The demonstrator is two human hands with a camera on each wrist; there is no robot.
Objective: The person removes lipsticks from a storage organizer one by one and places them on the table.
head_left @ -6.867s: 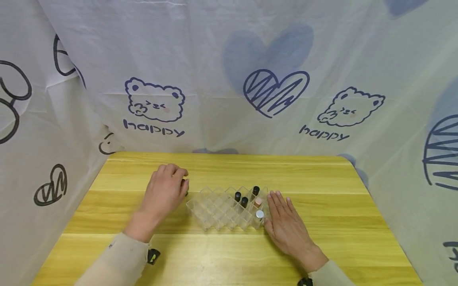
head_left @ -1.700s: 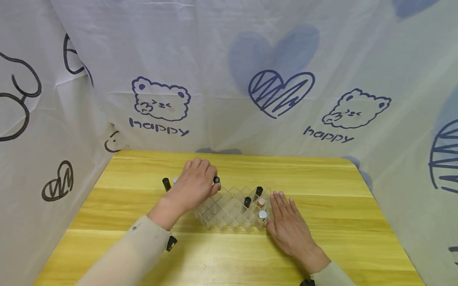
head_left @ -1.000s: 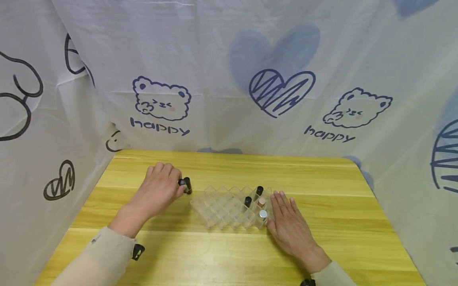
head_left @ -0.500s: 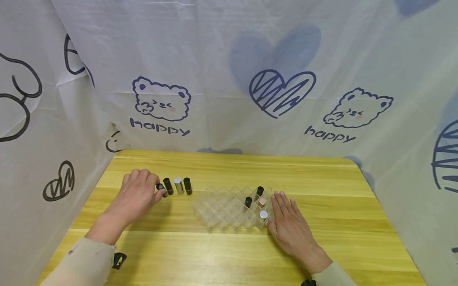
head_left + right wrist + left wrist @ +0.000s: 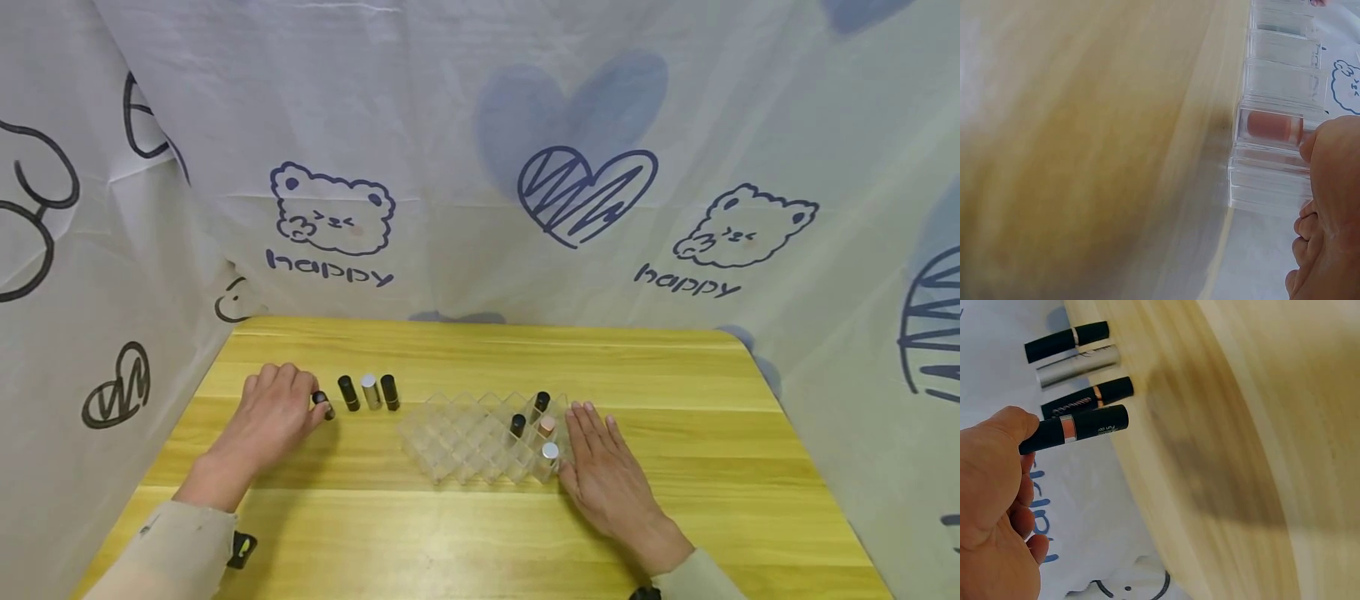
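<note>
My left hand pinches a black lipstick tube between thumb and fingers, at the left end of a row. In the left wrist view it has a coppery middle band. Beside it stand a black lipstick, a silver lipstick and another black lipstick. My right hand rests with straight fingers along the right end of a clear lipstick organizer. In its right part stand two black-capped lipsticks, a rose-gold-capped one and a silver-capped one.
The wood-grain table reaches back to a white printed curtain, which also hangs at both sides. The lipstick row stands left of the organizer, a short gap away.
My left hand has carried the black lipstick from over the organizer leftward, past the other three, to the row's left end. The organizer holds one black lipstick fewer. My right hand stays put.
</note>
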